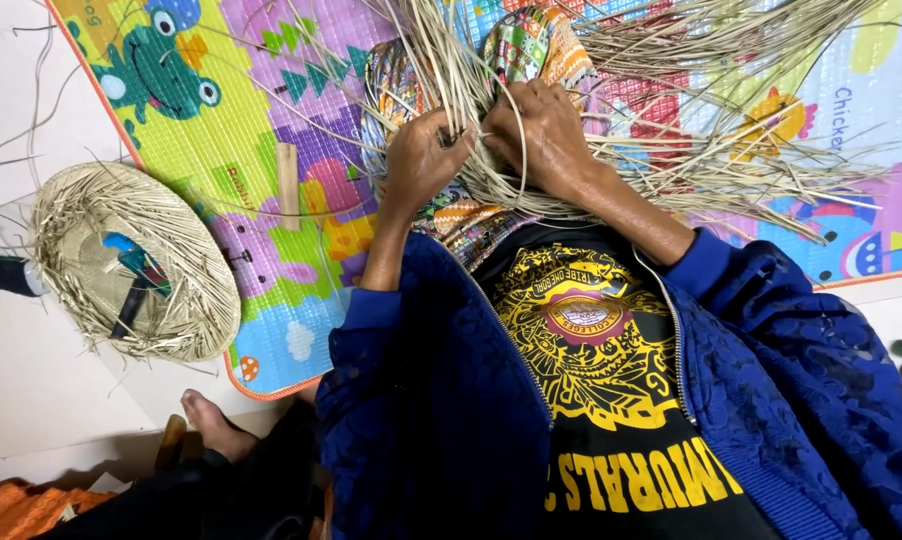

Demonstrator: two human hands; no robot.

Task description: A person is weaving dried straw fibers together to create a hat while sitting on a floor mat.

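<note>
My left hand (423,155) and my right hand (543,130) are closed side by side on a bundle of pale straw strips (471,95) held over my lap. The fingers pinch the strips where they cross, near the middle of the bundle. Long loose strips (731,150) fan out up and to the right over a colourful play mat (271,120). Patterned cloth (526,45) covers my knees beneath the straw. My blue jacket sleeves reach to the forearms.
A round woven straw tray (121,265) lies at left on the pale floor, holding scraps and a dark-handled tool (136,285). A small wooden stick (288,185) rests on the mat. A bare foot (211,425) shows at the lower left beside orange cloth (26,510).
</note>
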